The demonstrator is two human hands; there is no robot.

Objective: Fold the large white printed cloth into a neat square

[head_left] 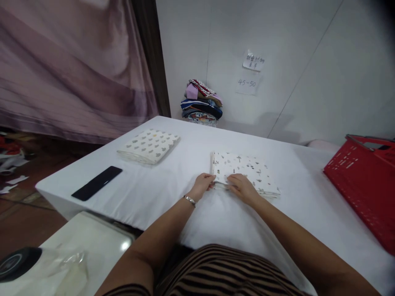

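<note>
both hands, left hand (203,183) and right hand (242,187), pinch the near edge of the folded patterned cloth (247,170). cloth lies flat on the white surface (173,185), just ahead of the hands. a red basket (364,185) sits at right, by a white wall.

Two folded cloths (243,170) (149,146), one phone (96,182), one red basket (364,185), two paper notes (253,62) (247,84)

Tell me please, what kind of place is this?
Probably a small textile folding or sorting workroom: folded printed cloths on a white-covered table, a stack of folded fabrics by the wall, and a red plastic basket.
</note>
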